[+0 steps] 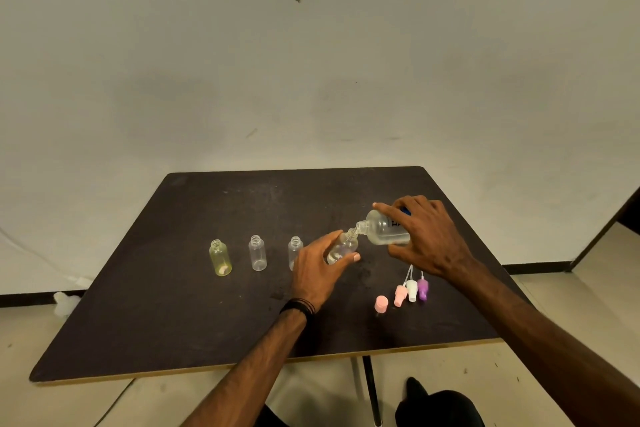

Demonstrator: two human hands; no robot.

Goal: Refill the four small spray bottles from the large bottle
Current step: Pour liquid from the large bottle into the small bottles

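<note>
My right hand [427, 236] grips the large clear bottle [384, 228], tipped on its side with its open neck pointing left. My left hand [317, 270] holds a small clear bottle [343, 248], tilted so its mouth meets the large bottle's neck. Three more small bottles stand upright and uncapped in a row to the left: a yellowish one [220, 257], a clear one [257, 253], and another clear one [294, 250] partly hidden behind my left hand.
Spray caps lie on the dark table [173, 305] near its front right: a pink cap [381, 304], a pink sprayer [400, 295], a white sprayer [411, 289] and a purple sprayer [423, 289]. A wall stands close behind the table. A white object [64, 302] lies on the floor at left.
</note>
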